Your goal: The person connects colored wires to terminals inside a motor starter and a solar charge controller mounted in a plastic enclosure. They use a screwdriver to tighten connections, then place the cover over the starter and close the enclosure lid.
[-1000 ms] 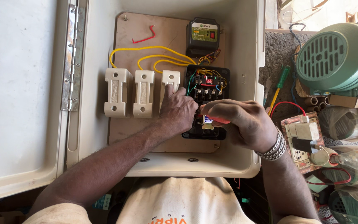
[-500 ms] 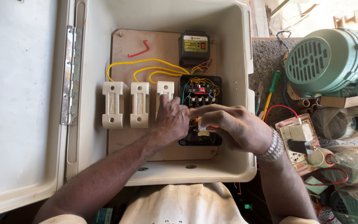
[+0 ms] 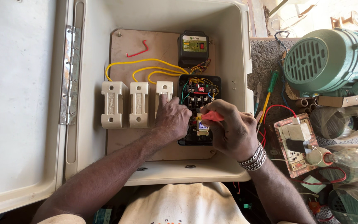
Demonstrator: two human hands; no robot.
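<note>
The starter point(image 3: 199, 110), a black block with small coloured wires at its top, sits on the wooden board point(image 3: 146, 70) inside the open cream box point(image 3: 237, 62), right of three pale fuse holders point(image 3: 136, 103). My right hand point(image 3: 231, 130) has its fingers closed on a red-handled screwdriver point(image 3: 212, 116), whose tip points left into the middle of the starter, just above a small blue-and-brass part; the tip itself is hidden by my fingers, so I cannot tell which screw it meets. My left hand point(image 3: 171, 118) lies curled against the starter's left edge, fingers bent onto the block and holding nothing that I can see. To do this well, I judge that I should keep the left hand pressing the block steady so it does not shift on the board, hold the screwdriver square to the screw, and turn slowly with light push so the tip does not slip onto the thin wires beside it. The yellow wires point(image 3: 146, 68) loop from the fuse holders toward the starter's top and lie clear of my hands. On the worktop outside the box, a green screwdriver point(image 3: 269, 89) and a green motor point(image 3: 328, 62) lie well apart from the work.
</note>
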